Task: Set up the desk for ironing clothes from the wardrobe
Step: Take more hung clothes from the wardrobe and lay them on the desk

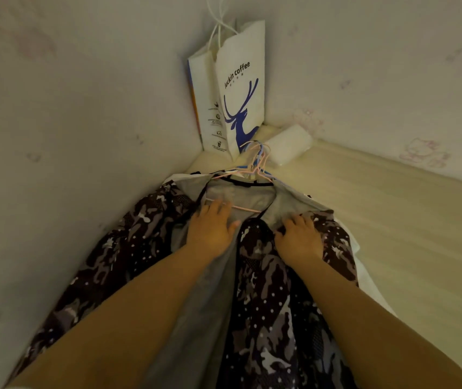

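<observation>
We note, at the far left, the pale wall (55, 122) running close along the edge of the dark camouflage-print jacket with grey lining (128, 248), which lies spread open on the light wooden desk (406, 220), collar toward the corner. Our left hand (210, 228) lies flat on the grey lining with fingers straight, fingertips touching a pink wire hanger (241, 208) inside the collar. Above it, a bundle of pink and blue hangers (256, 161) points into the corner, just before a white paper bag with a blue deer print (238, 88). Our right hand (300, 237) has its fingers curled on the right front panel of the jacket, apparently gripping the fabric. A white plastic-wrapped packet (288, 144) sits beside the bag against the right wall. Judgement: garments are on the desk, but hangers remain inside them and no iron or pad is visible, so setup looks early. Room is tight on the left and at the corner; the open desk surface lies to the right, the better direction for shifting cloth.
</observation>
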